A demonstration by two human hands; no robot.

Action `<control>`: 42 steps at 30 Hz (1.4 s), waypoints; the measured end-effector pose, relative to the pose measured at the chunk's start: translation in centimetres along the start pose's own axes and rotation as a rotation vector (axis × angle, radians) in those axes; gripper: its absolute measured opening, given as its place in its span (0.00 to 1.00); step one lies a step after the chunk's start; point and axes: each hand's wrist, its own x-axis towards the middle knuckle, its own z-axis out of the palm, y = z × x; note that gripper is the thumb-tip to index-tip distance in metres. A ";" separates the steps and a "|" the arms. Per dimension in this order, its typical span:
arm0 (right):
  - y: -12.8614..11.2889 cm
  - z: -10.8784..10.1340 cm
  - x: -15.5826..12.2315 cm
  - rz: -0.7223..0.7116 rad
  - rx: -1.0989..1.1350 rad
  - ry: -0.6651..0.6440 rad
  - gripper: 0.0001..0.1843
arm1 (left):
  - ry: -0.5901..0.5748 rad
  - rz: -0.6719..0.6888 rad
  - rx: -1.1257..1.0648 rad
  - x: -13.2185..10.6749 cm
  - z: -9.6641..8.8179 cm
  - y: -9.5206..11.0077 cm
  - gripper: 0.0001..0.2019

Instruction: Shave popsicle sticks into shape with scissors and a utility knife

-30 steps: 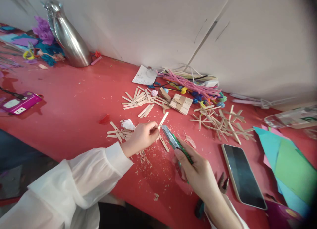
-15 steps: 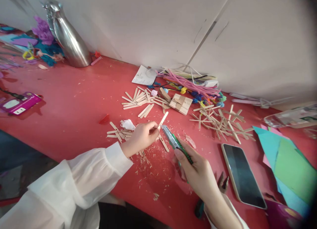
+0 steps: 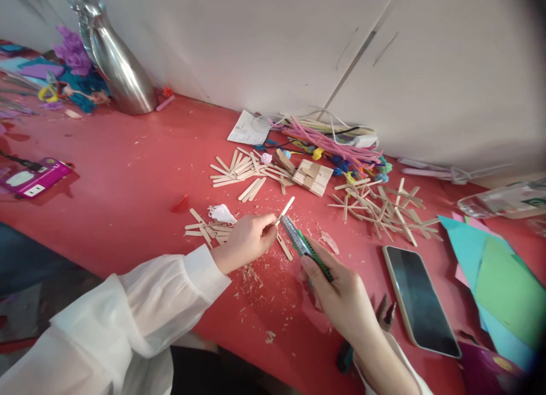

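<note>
My left hand (image 3: 247, 239) is closed in a pinch on a thin wooden craft stick (image 3: 285, 209) that points up and to the right. My right hand (image 3: 341, 289) is wrapped round a green utility knife (image 3: 305, 248), whose blade end meets the stick just past my left fingertips. Wood shavings (image 3: 256, 278) lie scattered on the red table (image 3: 128, 173) beneath both hands. More loose sticks (image 3: 205, 229) and a crumpled white scrap (image 3: 222, 214) lie just left of my left hand.
A phone (image 3: 420, 301) lies face up right of my right hand, beside coloured paper sheets (image 3: 499, 275). Piles of sticks (image 3: 384, 210), a small stick block (image 3: 313, 177), pink pipe cleaners (image 3: 333, 144), a metal jug (image 3: 115, 59) and a pink device (image 3: 32, 177) surround the work spot.
The stick has turned edge-on and looks thinner, and the knife blade has closed in on it. Both hands stay in nearly the same place.
</note>
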 end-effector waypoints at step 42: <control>-0.5 0.1 -0.3 -0.002 -0.003 -0.001 0.28 | 0.079 0.029 0.088 -0.1 0.2 -0.4 0.11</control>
